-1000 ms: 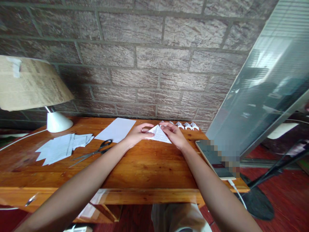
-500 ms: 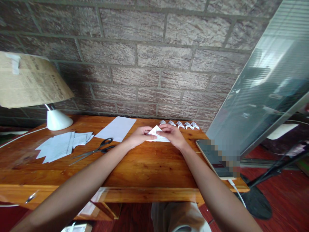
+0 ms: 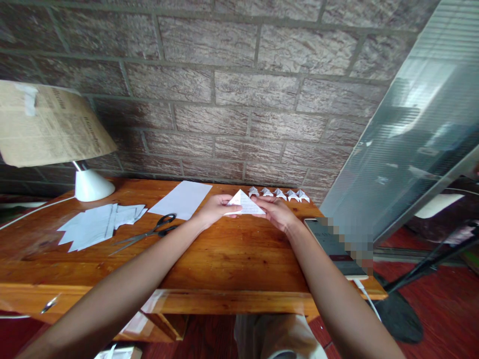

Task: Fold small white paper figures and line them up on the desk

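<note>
A white paper folded into a triangle (image 3: 247, 205), its point up, is held above the far part of the wooden desk. Faint writing shows on its face. My left hand (image 3: 214, 212) pinches its left corner, thumb in front and fingers behind. At the right slanted edge, my right hand (image 3: 277, 212) has its fingers closed on the paper; part of its grip is hidden. Just beyond, several small folded paper pieces (image 3: 278, 194) stand in a row near the wall.
A white sheet (image 3: 181, 199), black-handled scissors (image 3: 151, 232) and a pile of cut papers (image 3: 92, 227) lie to the left, by a lamp (image 3: 93, 185). A tablet (image 3: 333, 247) with a charging cable is at the desk's right edge, beside a glass panel (image 3: 404, 124).
My right hand has slid right, off the front of the triangle to its edge, so more of the paper shows. My left hand stays at its corner.
</note>
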{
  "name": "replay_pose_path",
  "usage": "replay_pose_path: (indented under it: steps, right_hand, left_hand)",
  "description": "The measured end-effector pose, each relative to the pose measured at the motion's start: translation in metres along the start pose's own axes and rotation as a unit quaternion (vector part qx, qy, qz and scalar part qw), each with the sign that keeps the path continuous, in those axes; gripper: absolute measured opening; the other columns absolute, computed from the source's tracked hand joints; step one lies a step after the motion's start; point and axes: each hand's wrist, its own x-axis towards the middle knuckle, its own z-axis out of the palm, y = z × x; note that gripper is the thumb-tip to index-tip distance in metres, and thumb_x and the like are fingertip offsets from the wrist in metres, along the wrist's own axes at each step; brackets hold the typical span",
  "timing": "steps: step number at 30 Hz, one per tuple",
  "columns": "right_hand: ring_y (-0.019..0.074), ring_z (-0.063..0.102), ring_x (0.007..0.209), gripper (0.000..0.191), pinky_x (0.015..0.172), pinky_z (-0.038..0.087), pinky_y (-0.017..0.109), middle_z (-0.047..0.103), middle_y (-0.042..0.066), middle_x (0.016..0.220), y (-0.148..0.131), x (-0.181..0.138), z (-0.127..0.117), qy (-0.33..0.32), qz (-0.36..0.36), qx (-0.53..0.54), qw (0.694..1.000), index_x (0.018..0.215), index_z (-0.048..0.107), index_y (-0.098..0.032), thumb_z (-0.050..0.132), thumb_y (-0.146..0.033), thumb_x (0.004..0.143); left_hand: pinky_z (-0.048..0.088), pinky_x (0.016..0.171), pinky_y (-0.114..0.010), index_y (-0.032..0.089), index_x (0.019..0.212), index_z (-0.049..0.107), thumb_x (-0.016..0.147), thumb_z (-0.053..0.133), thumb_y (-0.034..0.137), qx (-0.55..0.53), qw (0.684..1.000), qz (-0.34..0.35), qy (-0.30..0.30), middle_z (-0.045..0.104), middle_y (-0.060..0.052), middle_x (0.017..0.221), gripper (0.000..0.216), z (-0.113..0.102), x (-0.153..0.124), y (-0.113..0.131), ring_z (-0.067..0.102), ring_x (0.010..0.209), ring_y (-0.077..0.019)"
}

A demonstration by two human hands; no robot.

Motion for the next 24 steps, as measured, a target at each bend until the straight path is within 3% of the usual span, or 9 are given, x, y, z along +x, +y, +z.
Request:
replay_pose_path:
  steps: [16,24]
  right_hand:
    - [0.0145,0.066,0.070,0.033,0.070,0.056,0.029,0.072,0.001,0.078,-0.0003,-0.0012,0.0014,-0.012,-0.010,-0.062,0.998,0.084,0.076,-0.018,0.080,-0.043,0.063]
    - [0.0164,0.070,0.074,0.035,0.072,0.060,0.029,0.073,0.004,0.083,-0.0022,-0.0009,-0.0041,-0.031,-0.007,-0.098,0.995,0.088,0.075,-0.016,0.077,-0.045,0.068]
  left_hand:
    - [0.049,0.065,-0.027,0.014,0.093,0.070,0.059,0.081,0.038,0.024,1.000,-0.003,0.003,0.071,-0.008,0.088,0.043,-0.0019,0.0003,-0.0012,0.064,0.079,-0.0181]
    - [0.050,0.066,-0.027,0.015,0.094,0.070,0.055,0.083,0.038,0.003,0.999,-0.008,0.049,0.071,-0.008,0.092,0.047,-0.0043,0.0006,0.0013,0.065,0.083,-0.0193]
